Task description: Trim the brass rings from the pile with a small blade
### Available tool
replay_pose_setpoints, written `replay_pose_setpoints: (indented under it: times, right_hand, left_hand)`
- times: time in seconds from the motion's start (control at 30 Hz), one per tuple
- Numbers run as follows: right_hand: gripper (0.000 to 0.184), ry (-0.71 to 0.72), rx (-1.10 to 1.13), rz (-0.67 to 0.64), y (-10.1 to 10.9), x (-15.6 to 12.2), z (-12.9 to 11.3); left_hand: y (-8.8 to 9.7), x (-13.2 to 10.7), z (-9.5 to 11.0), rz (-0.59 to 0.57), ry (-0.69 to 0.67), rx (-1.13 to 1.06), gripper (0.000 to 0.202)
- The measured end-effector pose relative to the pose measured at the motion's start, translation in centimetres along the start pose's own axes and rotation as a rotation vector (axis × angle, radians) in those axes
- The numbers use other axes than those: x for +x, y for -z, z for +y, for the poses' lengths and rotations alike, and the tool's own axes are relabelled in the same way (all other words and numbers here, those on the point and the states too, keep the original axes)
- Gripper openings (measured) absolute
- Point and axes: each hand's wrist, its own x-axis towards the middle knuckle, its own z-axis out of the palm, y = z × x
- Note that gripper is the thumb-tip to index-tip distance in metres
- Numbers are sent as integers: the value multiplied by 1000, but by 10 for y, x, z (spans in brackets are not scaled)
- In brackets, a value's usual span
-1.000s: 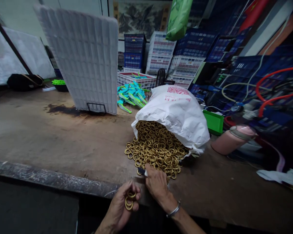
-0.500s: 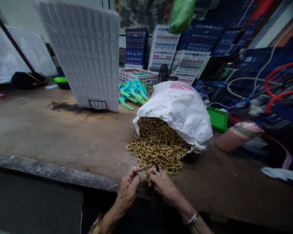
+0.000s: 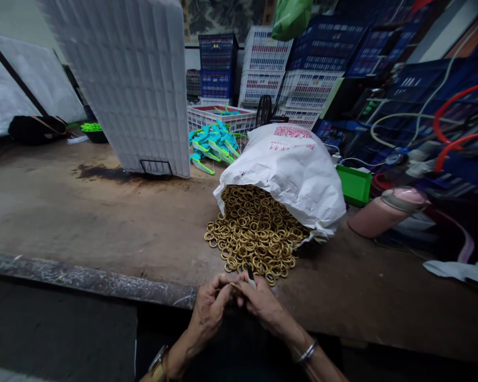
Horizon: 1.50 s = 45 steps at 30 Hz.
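Observation:
My left hand (image 3: 210, 303) is closed with thumb and fingers pinching a brass-coloured ring (image 3: 235, 286), whose edge shows between my two hands. Beside it, my right hand (image 3: 261, 301) is closed around a slim tool (image 3: 251, 276) with a dark upper end and a pale lower part; its working end is hidden by the fingers. The fingertips of both hands meet or nearly meet at the ring. Just beyond them lies a heap of brass-coloured rings (image 3: 258, 233), spilling from the mouth of a white woven sack (image 3: 290, 164) that lies on its side.
The brown worktable (image 3: 151, 233) has its front edge close to my wrists. A tall white ribbed panel (image 3: 143, 90) stands left of turquoise-and-green pieces (image 3: 215, 140). To the right are a green tray (image 3: 354, 184) and a pink bottle (image 3: 384, 212). Stacked crates (image 3: 263, 63) are behind.
My hands have come together, and a ring now shows between their fingertips, where there was a gap before. The view has shifted slightly, with the table scene a little higher in the picture.

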Motion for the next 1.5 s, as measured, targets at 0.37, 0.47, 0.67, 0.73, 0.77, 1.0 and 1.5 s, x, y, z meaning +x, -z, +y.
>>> replay_pose_setpoints:
  times: [0.37, 0.47, 0.67, 0.73, 0.77, 1.0, 1.5]
  right_hand:
    - [29, 193, -224, 105, 0, 1, -6]
    - [27, 185, -216, 92, 0, 4, -3]
    - [21, 258, -451, 181, 3, 4, 8]
    - [16, 311, -669, 183, 2, 1, 11]
    - [18, 319, -760, 166, 2, -1, 12]
    - [39, 308, -1023, 143, -3, -6, 11]
    - [26, 307, -1140, 374, -6, 16, -3]
  left_hand:
    - [0, 0, 8, -15, 252, -87, 29]
    - [1, -2, 9, -81, 414, -226, 31]
    - [0, -5, 7, -27, 370, -249, 30]
    - [-1, -4, 6, -3, 342, -221, 30]
    - [-1, -4, 5, 6, 327, -209, 30]
    - [1, -4, -3, 63, 230, -131, 30]
    - [8, -14, 10, 42, 421, -580, 27]
